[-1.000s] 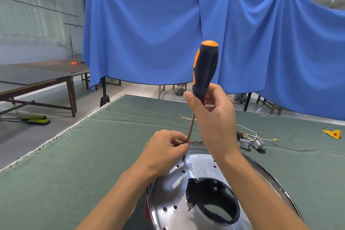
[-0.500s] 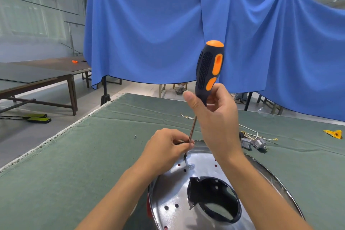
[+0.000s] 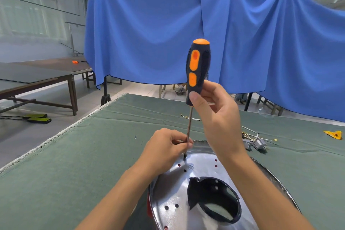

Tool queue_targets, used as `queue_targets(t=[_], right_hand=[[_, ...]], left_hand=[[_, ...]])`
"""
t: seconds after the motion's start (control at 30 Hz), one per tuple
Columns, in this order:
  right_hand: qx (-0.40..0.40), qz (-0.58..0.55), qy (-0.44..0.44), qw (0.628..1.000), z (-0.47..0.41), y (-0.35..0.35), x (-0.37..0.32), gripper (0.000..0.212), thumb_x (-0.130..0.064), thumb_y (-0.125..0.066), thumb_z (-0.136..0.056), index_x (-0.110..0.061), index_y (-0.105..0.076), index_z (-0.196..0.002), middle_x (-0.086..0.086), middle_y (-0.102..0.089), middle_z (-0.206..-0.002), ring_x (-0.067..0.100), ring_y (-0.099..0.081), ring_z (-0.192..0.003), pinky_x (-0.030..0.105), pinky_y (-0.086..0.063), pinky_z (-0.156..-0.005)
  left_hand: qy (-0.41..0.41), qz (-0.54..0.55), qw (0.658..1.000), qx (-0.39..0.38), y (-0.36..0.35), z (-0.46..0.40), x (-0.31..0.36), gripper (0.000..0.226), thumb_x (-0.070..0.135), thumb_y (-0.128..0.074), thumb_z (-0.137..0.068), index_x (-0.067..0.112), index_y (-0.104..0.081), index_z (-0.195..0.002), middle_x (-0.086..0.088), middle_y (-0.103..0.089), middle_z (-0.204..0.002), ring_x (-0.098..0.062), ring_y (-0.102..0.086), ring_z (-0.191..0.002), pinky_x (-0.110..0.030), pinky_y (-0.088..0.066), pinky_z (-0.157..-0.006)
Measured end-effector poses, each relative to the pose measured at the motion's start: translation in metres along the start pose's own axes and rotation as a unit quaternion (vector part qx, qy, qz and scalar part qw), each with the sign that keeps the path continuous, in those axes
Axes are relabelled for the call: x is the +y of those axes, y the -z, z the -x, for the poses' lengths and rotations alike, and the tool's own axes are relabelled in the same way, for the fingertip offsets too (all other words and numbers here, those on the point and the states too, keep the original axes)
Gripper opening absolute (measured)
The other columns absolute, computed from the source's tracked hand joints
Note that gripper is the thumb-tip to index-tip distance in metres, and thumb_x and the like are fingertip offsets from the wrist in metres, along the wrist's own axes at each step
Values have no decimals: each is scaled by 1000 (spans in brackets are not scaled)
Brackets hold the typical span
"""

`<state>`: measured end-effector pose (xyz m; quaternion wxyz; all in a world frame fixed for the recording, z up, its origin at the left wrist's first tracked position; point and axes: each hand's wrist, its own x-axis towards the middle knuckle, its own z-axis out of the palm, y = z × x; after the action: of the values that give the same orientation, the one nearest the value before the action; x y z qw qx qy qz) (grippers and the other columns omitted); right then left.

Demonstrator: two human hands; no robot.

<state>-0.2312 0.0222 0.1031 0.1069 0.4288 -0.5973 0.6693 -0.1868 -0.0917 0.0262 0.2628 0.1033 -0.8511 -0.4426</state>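
We are at the screw-turning step. Our right hand [image 3: 218, 117] pinches the upright screwdriver [image 3: 198, 69] low on its handle, and our left hand [image 3: 166, 147] pinches the shaft just above the tip, which rests on the metal cover [image 3: 168, 198] lying on the desk [image 3: 74, 164]. The next move likely calls for a steady, pressed twist.

I think this is a workshop in a large, plain hall. The bench [image 3: 74, 164] in front of me has a green felt cover, and on it lie loose wires [image 3: 251, 133], small parts [image 3: 259, 143] and one screw [image 3: 135, 137]. A screwdriver [image 3: 197, 67] is in use. Long wooden tables [image 3: 37, 78] stand on the bare floor [image 3: 22, 136] at the left, and a blue cloth [image 3: 149, 33] hangs behind as a screen.
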Motion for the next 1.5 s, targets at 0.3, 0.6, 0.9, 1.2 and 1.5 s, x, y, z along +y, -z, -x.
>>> queue_targets(t=[0.3,0.6,0.9,1.2,1.5], right_hand=[[-89,86,24,992,-6,8,2,19,-18,-60,-92,-19,-67,-110,0,-68,-96,18,-59,-93,31,-47,-81],[9,28,-45,999,-6,-2,5,25,-22,-78,-77,-26,-54,-79,-14,-59,-72,10,-48,-66,27,-44,-66],[-10,7,-32,999,-7,3,0,13,-19,-74,-80,-24,-62,-81,-13,-65,-74,1,-58,-67,15,-48,-65],[-28,11,-22,999,-4,4,0,10,-18,-67,-87,-19,-67,-96,-5,-71,-88,10,-65,-83,22,-50,-75],[31,22,-53,998,-5,1,5,16,-32,-75,-78,-27,-61,-83,-15,-62,-76,6,-52,-68,21,-46,-66]], left_hand=[[-3,-15,1000,-3,1,2,0,11,21,-68,-86,19,-77,-92,1,-75,-84,-16,-68,-86,-38,-52,-84],[-8,-43,999,-26,1,1,0,16,21,-65,-87,24,-75,-99,6,-73,-96,-16,-65,-96,-38,-49,-89],[-18,-62,998,-23,1,2,3,16,22,-64,-88,25,-75,-99,10,-71,-97,-14,-64,-97,-38,-49,-89],[-19,-59,998,-18,1,2,2,15,21,-65,-88,25,-75,-98,11,-71,-99,-12,-64,-95,-38,-49,-89],[-26,-68,997,-25,1,2,2,18,20,-64,-88,24,-75,-102,9,-70,-101,-14,-63,-97,-38,-48,-89]])
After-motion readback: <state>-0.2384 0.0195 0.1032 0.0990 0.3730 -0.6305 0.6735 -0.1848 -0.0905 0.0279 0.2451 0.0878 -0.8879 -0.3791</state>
